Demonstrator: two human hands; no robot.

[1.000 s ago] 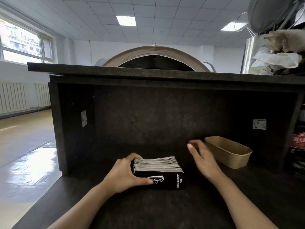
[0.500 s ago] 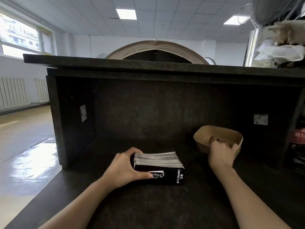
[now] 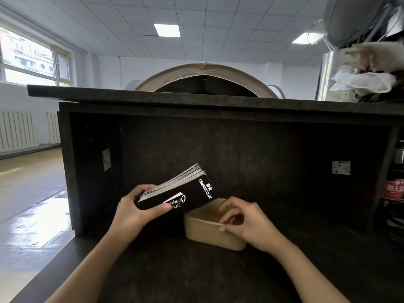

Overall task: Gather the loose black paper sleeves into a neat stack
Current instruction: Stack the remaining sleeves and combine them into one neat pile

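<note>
- A person's left hand [image 3: 131, 215] grips a thick stack of black paper sleeves [image 3: 177, 191], thumb pressed flat along the printed near face and fingers curled round the far left end.
- The stack is lifted clear of the dark counter [image 3: 175, 270] and tilted, its right end raised and its left end low in the hand; the pale sleeve edges face up and look flush.
- The low right corner of the stack hangs just over the left rim of a tan paper tray [image 3: 209, 232]; whether they touch cannot be told.
- The right hand [image 3: 247, 224] pinches the tray's near rim, thumb outside, fingers curled over the lip into the tray.
- The tray sits on the counter, near the middle, its near wall facing the camera.
- Bare counter runs toward the viewer and to the right of the tray; the counter's left edge drops off to a glossy floor [image 3: 28, 204].
- A dark back panel [image 3: 240, 149] under an overhanging shelf [image 3: 196, 99] closes the far side.
</note>
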